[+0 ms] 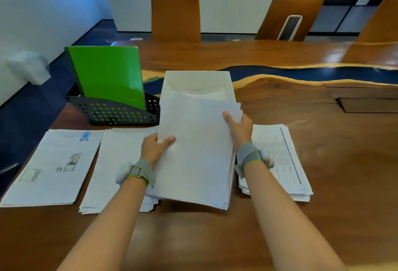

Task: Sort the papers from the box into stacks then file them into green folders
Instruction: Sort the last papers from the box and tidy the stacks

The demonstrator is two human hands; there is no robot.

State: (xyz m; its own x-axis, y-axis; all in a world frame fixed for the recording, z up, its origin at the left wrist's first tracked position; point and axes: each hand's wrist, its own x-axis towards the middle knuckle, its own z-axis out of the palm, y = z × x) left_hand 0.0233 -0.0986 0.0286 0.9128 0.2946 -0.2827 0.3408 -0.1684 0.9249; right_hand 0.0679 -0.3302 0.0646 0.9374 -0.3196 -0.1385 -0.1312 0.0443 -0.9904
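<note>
**Sorting in hand; bundle held just short of the box**

Step observed: sorting. A bundle of papers (193, 152) is held up in both hands on the near side of the white box (197, 83), its far edge overlapping the box's near wall as seen from the head camera. White sheets are visible inside the box. No paper has yet been filed, judging from the layout.

Hands: the left hand (154, 148) pinches the bundle's left edge, thumb on top, fingers beneath. The right hand (239, 129) grips the right edge in the same way, closer to the box. The bundle spans the gap between them, tilted slightly.

Stacks: three lie on the table (323, 217), all nearer than the box. The illustrated stack (53, 167) is far to the box's left. The plain stack (114, 163) is just left of the box line and partly under the bundle. The printed stack (286, 158) lies to the box's right, behind the right wrist.

Folders: the green folders (107, 74) stand upright in a black mesh rack (116, 113) touching or just beside the box's left wall.

Next move, as judged: free one hand while the other supports the bundle, read the top sheet, and lay it on its matching stack. Print on the top sheet is too faint to tell which.
</note>
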